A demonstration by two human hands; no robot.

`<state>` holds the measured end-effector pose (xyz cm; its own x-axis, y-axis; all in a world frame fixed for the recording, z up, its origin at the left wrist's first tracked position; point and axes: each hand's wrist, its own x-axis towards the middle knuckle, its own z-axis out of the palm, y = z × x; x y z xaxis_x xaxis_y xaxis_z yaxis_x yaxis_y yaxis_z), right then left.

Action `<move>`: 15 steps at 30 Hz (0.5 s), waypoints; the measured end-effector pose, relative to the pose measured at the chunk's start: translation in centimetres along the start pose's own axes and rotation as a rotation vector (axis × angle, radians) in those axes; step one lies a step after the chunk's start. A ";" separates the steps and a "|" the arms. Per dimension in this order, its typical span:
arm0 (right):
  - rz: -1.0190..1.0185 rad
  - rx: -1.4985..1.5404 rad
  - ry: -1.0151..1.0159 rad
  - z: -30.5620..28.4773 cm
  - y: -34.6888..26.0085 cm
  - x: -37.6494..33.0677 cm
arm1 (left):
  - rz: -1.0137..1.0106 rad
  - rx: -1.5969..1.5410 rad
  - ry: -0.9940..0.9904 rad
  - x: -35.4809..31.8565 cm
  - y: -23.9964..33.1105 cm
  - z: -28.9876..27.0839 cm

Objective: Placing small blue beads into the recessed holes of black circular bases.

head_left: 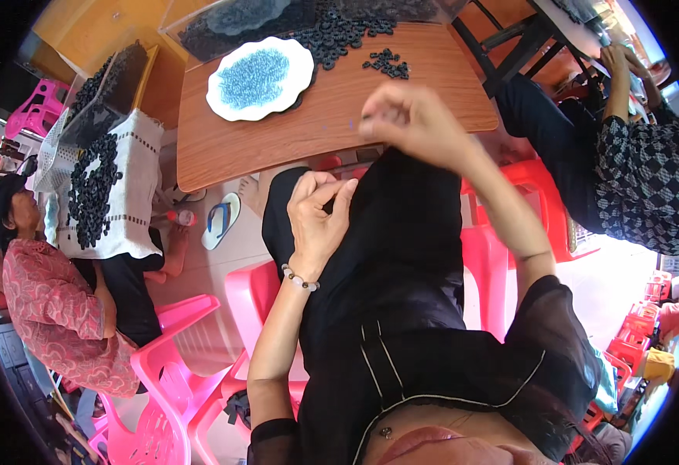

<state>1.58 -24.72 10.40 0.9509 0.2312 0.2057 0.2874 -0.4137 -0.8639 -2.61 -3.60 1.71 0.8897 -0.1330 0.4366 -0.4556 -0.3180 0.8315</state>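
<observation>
Both hands were pinched shut over the lap, left hand (318, 215) lower, right hand (409, 124) raised; white plate of blue beads (260, 78) lay well beyond on the counter (277, 147)

Smooth wooden table (277, 139), glossy plastic chair (169, 356)

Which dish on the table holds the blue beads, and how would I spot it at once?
Start at the brown wooden table ahead of the person's knees. At its far left lies a white plate with a wavy rim, heaped in the middle with tiny blue beads. Everything else nearby, the black rings scattered to its right and behind it, is dark; only this plate is white and blue.
</observation>
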 end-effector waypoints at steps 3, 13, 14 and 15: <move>-0.320 -0.349 0.258 -6.1 0.9 7.0 | -0.109 -0.097 -0.033 -0.2 -0.8 0.2; -0.132 -0.846 0.782 -18.7 7.1 20.7 | -0.115 -0.112 -0.055 0.1 -2.7 0.8; -0.152 -0.666 0.705 -15.9 6.7 20.5 | -0.144 -0.089 -0.031 -0.2 -3.4 0.1; -0.153 -0.658 0.689 -14.3 6.7 19.8 | -0.156 -0.096 -0.021 -0.2 -3.5 -0.1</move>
<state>24.01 -35.52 15.30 0.6964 -0.1570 0.7003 0.2211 -0.8814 -0.4175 -1.24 -2.33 -1.22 0.9498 -0.1090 0.2932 -0.3115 -0.2450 0.9181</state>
